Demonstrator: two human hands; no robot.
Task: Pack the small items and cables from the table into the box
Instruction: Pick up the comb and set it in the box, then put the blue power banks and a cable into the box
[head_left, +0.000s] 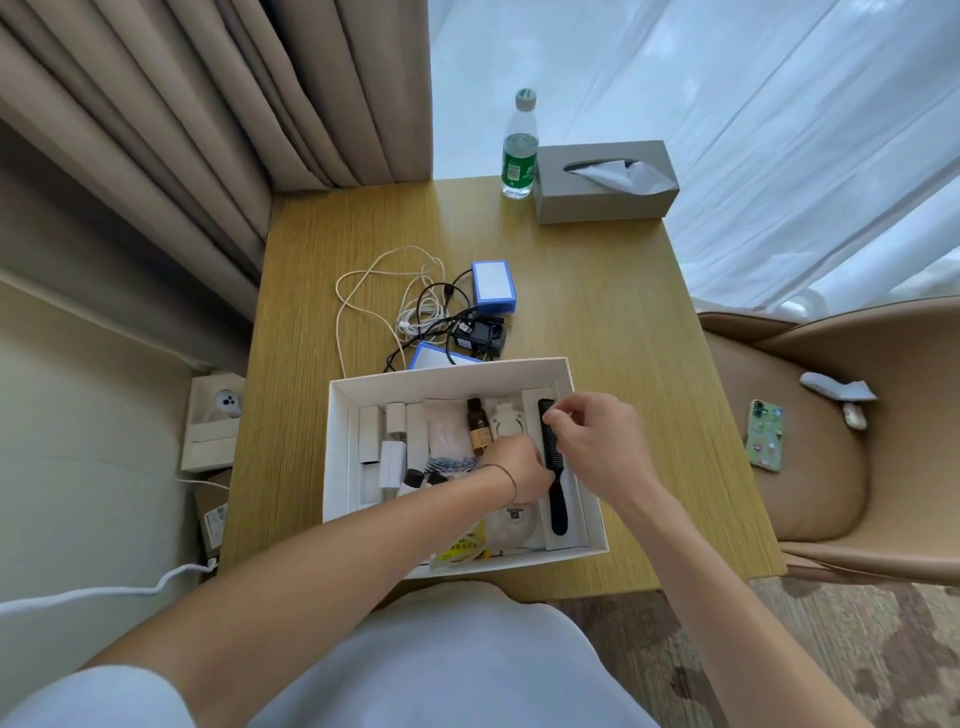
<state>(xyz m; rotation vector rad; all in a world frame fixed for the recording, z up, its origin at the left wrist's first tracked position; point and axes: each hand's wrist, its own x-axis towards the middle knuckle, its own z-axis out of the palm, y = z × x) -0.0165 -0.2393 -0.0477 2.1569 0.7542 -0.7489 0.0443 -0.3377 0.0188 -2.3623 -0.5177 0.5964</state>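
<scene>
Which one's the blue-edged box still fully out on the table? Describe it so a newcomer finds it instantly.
Start at the white box on the wooden table, then look just beyond its far wall to the tangle of cables. At the tangle's right edge sits the small blue-edged box with a white top. Unlike the second blue-edged piece, half hidden behind the box wall, it is fully visible.

Cables (410, 306) lie on the table (597, 322) behind the box (447, 374).

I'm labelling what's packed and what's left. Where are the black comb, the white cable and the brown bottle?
black comb (559, 499): head view, on its handle.
white cable (358, 306): head view, on its loop on the table.
brown bottle (478, 429): head view, on its body.
</scene>
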